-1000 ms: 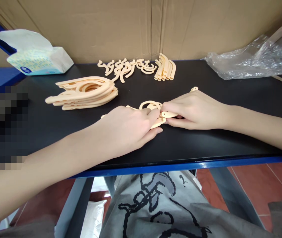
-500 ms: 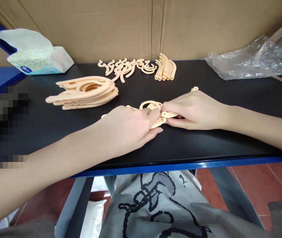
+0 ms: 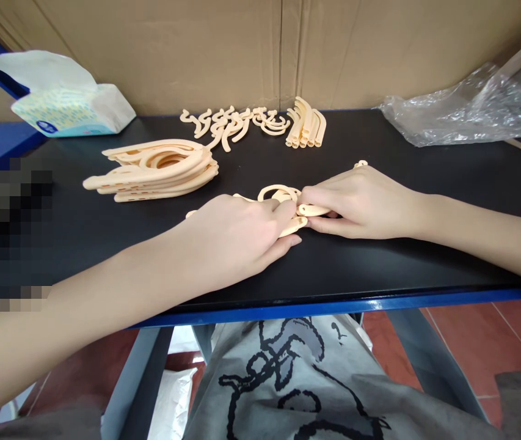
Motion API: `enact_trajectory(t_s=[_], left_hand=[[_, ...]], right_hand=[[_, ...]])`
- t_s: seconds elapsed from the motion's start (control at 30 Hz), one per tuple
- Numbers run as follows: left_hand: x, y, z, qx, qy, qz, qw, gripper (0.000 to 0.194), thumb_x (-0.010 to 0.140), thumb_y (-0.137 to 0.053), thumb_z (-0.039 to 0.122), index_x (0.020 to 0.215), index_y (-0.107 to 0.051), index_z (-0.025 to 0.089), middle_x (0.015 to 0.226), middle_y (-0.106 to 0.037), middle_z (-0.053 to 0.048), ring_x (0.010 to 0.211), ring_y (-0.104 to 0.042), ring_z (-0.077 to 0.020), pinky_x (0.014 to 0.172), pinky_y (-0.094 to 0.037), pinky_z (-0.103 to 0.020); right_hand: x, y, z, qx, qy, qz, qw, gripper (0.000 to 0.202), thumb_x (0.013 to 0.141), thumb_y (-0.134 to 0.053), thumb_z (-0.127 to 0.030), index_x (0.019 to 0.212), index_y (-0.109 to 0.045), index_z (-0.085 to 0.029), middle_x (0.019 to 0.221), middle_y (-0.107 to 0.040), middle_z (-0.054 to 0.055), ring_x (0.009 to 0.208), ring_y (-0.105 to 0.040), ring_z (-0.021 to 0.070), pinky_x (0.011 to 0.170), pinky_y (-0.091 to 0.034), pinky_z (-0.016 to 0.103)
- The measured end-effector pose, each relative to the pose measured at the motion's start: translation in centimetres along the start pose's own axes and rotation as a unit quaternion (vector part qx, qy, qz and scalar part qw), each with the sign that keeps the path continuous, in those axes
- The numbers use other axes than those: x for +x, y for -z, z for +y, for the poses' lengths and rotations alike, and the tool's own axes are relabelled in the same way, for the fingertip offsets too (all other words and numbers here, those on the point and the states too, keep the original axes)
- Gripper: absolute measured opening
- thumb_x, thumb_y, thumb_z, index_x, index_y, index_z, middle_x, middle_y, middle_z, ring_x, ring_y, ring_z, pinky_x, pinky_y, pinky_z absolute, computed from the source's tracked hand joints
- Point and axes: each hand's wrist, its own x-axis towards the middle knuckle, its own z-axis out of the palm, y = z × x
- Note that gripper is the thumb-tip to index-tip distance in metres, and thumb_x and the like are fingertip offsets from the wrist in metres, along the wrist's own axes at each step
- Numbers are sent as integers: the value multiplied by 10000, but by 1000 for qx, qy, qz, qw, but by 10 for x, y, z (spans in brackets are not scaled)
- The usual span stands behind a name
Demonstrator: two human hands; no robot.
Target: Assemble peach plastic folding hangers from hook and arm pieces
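My left hand [image 3: 242, 232] is closed over a flat cream plastic piece [image 3: 293, 227], whose rounded end with a small hole points out between thumb and fingers. Close against it, my right hand [image 3: 365, 205] pinches another cream plastic piece [image 3: 313, 211], also holed at its end. The two ends meet or nearly meet between the hands. Behind the fingers rises a curved cream hook [image 3: 279, 188]. Further cream tips show past both hands; how the parts join is hidden beneath my fingers. They look like clothes hanger parts.
On the black table [image 3: 356, 269] lie a stack of cream hanger-like frames [image 3: 163, 174], small curved hooks [image 3: 228, 125] and a bundle of curved tubes [image 3: 306, 125]. A tissue pack [image 3: 72, 110] stands back left, a clear plastic bag [image 3: 462, 110] back right. Cardboard [image 3: 196, 49] walls the rear.
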Motion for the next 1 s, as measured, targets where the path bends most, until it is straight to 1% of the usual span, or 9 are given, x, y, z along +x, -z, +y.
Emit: enact_trajectory(t_s=[0.1, 0.2, 0.33, 0.5, 0.67, 0.77, 0.87, 1.0], left_hand=[[-1, 0, 0, -3, -2, 2, 1000, 319, 1042, -418, 359, 1215, -543, 122, 1003, -727, -92, 702, -707, -240, 512, -360, -297], [-2, -1, -1, -7, -3, 7, 1000, 318, 1042, -418, 357, 1210, -548, 120, 1018, -724, -99, 712, -708, -246, 525, -373, -300], [-1, -2, -1, -5, -2, 0, 1000, 323, 1045, -405, 363, 1206, -551, 124, 1025, -726, -103, 704, -705, -238, 526, -380, -297], [-1, -3, -1, 4, -2, 8, 1000, 331, 1042, -400, 375, 1218, -538, 131, 1049, -728, -105, 699, -702, -233, 523, -384, -294], [0, -3, -1, -1, -1, 7, 1000, 334, 1043, -397, 381, 1210, -544, 133, 1011, -729, -101, 681, -692, -241, 504, -365, -295], [0, -2, -1, 4, -3, 7, 1000, 342, 1042, -389, 387, 1207, -546, 131, 996, -723, -104, 674, -685, -246, 497, -353, -299], [-1, -2, -2, 8, -6, 5, 1000, 351, 1045, -370, 384, 1209, -545, 128, 965, -719, -108, 661, -677, -237, 495, -351, -301], [-2, -2, -1, 9, -10, 5, 1000, 351, 1042, -371, 374, 1230, -538, 129, 883, -709, -96, 607, -651, -221, 486, -335, -308]], right_hand=[[1, 0, 0, 7, 6, 12, 1000, 263, 1019, -405, -340, 848, -541, -194, 637, -518, -15, 516, -379, 120, 496, -219, 249], [2, 1, -1, 11, 10, 15, 1000, 252, 1014, -410, -321, 816, -508, -201, 629, -489, -23, 520, -373, 118, 498, -229, 246], [2, 1, -1, 7, 7, 7, 1000, 265, 1016, -398, -325, 801, -495, -205, 626, -485, -19, 528, -378, 122, 507, -238, 250], [2, 1, -1, -1, -3, -3, 1000, 284, 1022, -377, -356, 822, -510, -206, 627, -500, -10, 530, -391, 126, 506, -232, 255], [2, 2, -2, -12, -11, -12, 1000, 264, 1014, -380, -343, 820, -502, -212, 619, -475, -13, 521, -371, 130, 494, -201, 263], [2, 2, -1, -12, -10, -9, 1000, 248, 1009, -386, -344, 834, -505, -215, 626, -485, -12, 525, -370, 131, 501, -202, 269], [2, 1, 0, -12, -12, -9, 1000, 239, 1007, -386, -341, 848, -512, -215, 645, -512, -6, 537, -388, 133, 515, -208, 275], [1, 2, 0, -15, -11, -9, 1000, 234, 1002, -392, -329, 840, -515, -213, 645, -513, -6, 530, -370, 131, 515, -199, 278]])
